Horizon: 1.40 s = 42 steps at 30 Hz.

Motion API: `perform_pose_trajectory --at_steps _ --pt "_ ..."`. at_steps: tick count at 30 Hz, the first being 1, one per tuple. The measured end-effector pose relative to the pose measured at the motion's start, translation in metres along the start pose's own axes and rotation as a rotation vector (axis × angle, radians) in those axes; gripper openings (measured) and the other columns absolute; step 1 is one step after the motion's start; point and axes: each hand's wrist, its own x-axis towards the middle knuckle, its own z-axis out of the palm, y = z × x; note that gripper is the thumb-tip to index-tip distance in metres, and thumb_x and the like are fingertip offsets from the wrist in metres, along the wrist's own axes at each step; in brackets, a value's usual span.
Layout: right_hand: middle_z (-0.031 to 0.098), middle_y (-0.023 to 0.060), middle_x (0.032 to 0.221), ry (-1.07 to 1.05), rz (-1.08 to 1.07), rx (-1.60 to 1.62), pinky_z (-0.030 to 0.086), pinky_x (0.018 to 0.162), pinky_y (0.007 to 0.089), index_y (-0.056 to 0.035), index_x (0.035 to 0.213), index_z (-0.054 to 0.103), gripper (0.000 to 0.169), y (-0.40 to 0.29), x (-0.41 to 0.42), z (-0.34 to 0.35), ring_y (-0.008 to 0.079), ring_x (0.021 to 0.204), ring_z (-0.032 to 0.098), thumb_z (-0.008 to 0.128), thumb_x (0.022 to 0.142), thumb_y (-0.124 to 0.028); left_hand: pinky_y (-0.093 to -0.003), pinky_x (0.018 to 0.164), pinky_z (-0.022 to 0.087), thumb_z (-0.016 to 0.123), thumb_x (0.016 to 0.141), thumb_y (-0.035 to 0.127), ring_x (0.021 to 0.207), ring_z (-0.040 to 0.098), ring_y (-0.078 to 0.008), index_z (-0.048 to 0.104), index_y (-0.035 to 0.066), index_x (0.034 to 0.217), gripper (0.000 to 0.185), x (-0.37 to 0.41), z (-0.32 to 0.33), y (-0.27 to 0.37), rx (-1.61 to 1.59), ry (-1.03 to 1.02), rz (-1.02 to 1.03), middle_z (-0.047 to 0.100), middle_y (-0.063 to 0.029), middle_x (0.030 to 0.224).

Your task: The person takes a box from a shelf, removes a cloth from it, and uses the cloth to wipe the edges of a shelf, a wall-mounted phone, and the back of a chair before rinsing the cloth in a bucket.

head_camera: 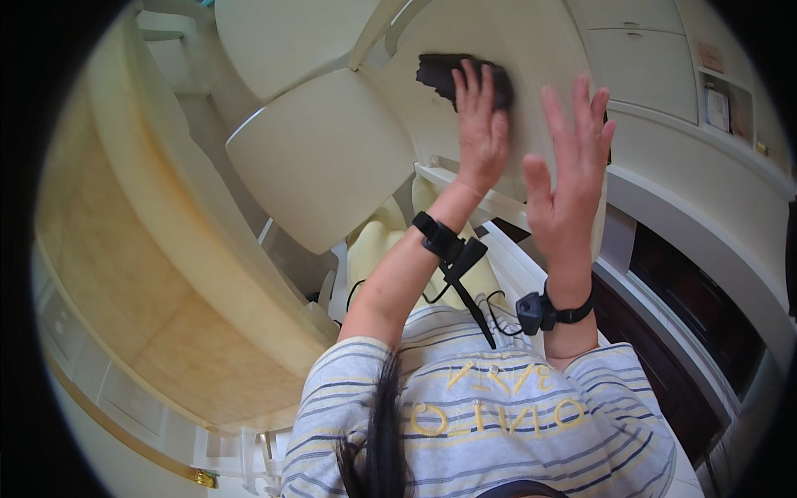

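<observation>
My left hand (482, 140) lies over a crumpled black cloth (438, 73), fingers pressing it against a pale cream panel (529, 50) that looks like part of a chair. Part of the cloth is hidden under the fingers, and its right edge is blurred. To the right, my right hand (565, 174) is raised with fingers and thumb apart and nothing in it. It overlaps the panel's right side; whether it touches the panel cannot be told. Both wrists wear black straps with small devices, and thin cables run from them.
Cream chair seats or backs (324, 155) stand ahead and left. A yellowish stone-look tabletop (205, 299) curves along the left. White cabinets (641, 68) with an open shelf niche (725, 106) line the right, above a dark glossy panel (697, 311).
</observation>
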Motion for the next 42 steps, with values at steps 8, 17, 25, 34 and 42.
perform_pose_trajectory --at_steps 8,17,25,34,42 --pt "0.031 0.0202 0.154 -0.29 -0.21 0.494 0.032 0.112 0.0478 -0.0017 0.144 0.043 0.059 0.017 -0.226 -0.11 0.0397 0.143 0.028 0.048 0.1 -0.04 -0.0429 0.119 0.013 0.037 0.102 0.027 0.148 0.009 -0.0373 0.013 0.002 0.154 0.062 -0.179 0.061 0.088 -0.034 0.408 -0.129 0.01 -0.0204 0.161" --pt "0.029 0.0262 0.152 -0.543 -0.492 0.575 0.029 0.113 0.0469 0.0004 0.145 0.038 0.064 -0.013 -0.713 -0.498 0.043 0.142 0.026 0.044 0.1 -0.045 -0.0375 0.114 0.024 0.04 0.103 0.025 0.14 0.026 -0.0271 0.018 0.001 0.152 0.059 -0.737 0.168 0.51 -0.299 0.501 -0.397 0.023 -0.0181 0.156" --pt "0.032 0.0244 0.152 -0.645 -0.87 0.699 0.031 0.112 0.0471 0.002 0.145 0.038 0.065 -0.09 -1.262 -0.955 0.0438 0.141 0.029 0.042 0.101 -0.046 -0.0519 0.117 0.016 0.047 0.097 0.013 0.147 0.004 -0.0459 0.027 0.002 0.149 0.057 -1.278 0.241 0.995 0.345 0.98 0.143 0.007 -0.0253 0.16" --pt "0.04 0.0279 0.145 -0.732 -1.266 0.769 0.033 0.111 0.0492 0.0078 0.139 0.043 0.063 -0.209 -1.868 -1.443 0.0459 0.138 0.035 0.04 0.102 -0.043 -0.062 0.112 0.018 0.055 0.091 0.017 0.145 0.016 -0.0474 0.042 0.003 0.143 0.056 -1.91 0.315 1.526 0.66 1.235 0.18 0.029 -0.0189 0.156" --pt "0.045 0.0301 0.139 -0.838 -1.569 0.885 0.036 0.109 0.051 0.0088 0.132 0.048 0.053 -0.305 -2.264 -1.771 0.0492 0.131 0.042 0.039 0.103 -0.035 -0.0567 0.115 0.013 0.05 0.091 0.016 0.147 0.011 -0.0451 0.042 0.001 0.144 0.056 -2.33 0.379 1.874 0.493 1.451 0.352 0.024 -0.0238 0.157"
